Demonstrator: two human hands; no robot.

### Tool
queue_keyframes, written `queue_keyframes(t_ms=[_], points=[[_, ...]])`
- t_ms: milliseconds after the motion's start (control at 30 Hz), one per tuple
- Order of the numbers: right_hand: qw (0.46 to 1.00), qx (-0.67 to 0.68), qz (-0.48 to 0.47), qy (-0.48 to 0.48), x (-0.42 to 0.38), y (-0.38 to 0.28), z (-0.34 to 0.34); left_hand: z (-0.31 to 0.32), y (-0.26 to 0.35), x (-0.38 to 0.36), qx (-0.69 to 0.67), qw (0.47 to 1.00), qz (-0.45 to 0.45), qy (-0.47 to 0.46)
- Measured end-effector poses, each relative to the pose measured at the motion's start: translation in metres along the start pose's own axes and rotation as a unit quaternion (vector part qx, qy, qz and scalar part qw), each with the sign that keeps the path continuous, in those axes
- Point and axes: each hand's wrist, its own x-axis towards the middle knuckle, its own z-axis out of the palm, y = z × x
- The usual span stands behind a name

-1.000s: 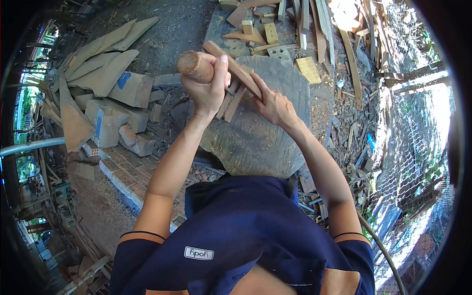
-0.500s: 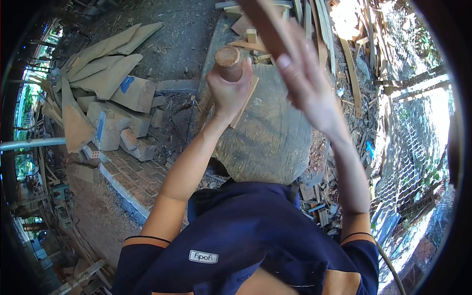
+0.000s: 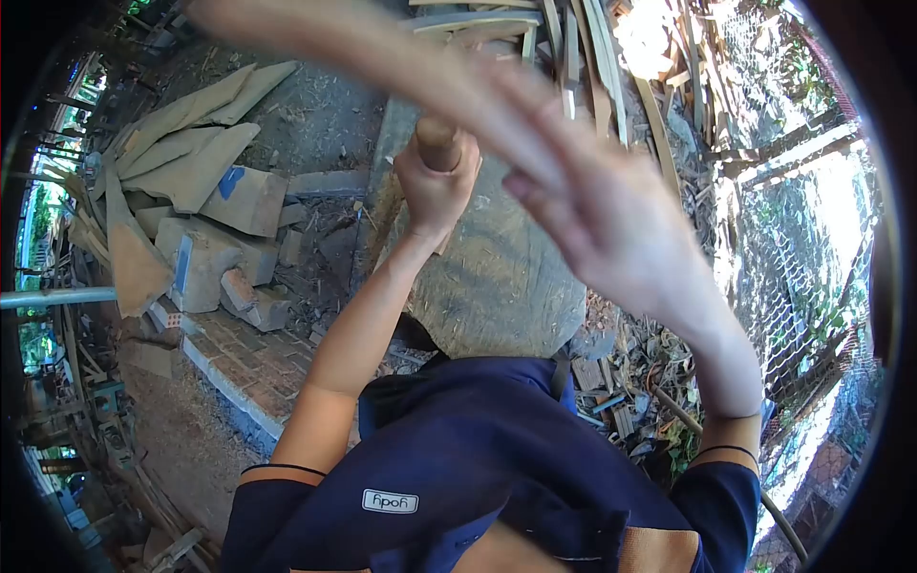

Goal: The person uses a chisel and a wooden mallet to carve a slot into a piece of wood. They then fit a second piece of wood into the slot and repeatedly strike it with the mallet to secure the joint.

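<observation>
The round wooden handle (image 3: 437, 143) stands nearly upright over the tree stump (image 3: 497, 277), its flat, brown cut end facing up; the left hand (image 3: 435, 186) is wrapped tight around it, so only the top shows. The long wooden stick (image 3: 382, 53), pale and badly blurred, slants from the upper left down towards the right hand (image 3: 611, 220), which grips its lower end, raised well above the stump. The stump's top is broad, grey and rough.
</observation>
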Motion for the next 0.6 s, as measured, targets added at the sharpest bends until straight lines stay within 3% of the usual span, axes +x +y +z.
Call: queue_keyframes(t_ms=[100,133,200,267,367,467,500,600], points=[[0.996,0.081,0.02,-0.039,0.0,0.032,0.011,-0.002,0.008,-0.006,-0.012,0.999,-0.012,0.033],[0.996,0.078,0.017,-0.041,0.003,0.038,0.017,-0.01,-0.005,-0.018,-0.04,0.995,-0.09,0.022],[0.979,0.188,0.077,0.008,0.005,0.05,0.032,-0.026,-0.019,-0.045,-0.038,0.997,-0.066,0.034],[0.972,0.155,0.168,-0.061,0.014,0.073,0.059,-0.043,0.0,-0.065,-0.082,0.994,-0.07,0.001],[0.974,0.105,0.186,-0.081,0.012,0.124,0.129,-0.055,0.021,-0.084,-0.045,0.997,0.007,-0.06],[0.976,0.027,0.184,-0.111,0.008,0.144,0.165,-0.065,0.03,-0.084,-0.013,0.995,0.002,-0.094],[0.976,0.02,0.189,-0.105,0.007,0.146,0.171,-0.067,0.029,-0.085,-0.027,0.996,-0.084,-0.031],[0.975,0.012,0.199,-0.098,0.008,0.142,0.179,-0.072,0.024,-0.048,-0.109,0.978,-0.131,0.119]])
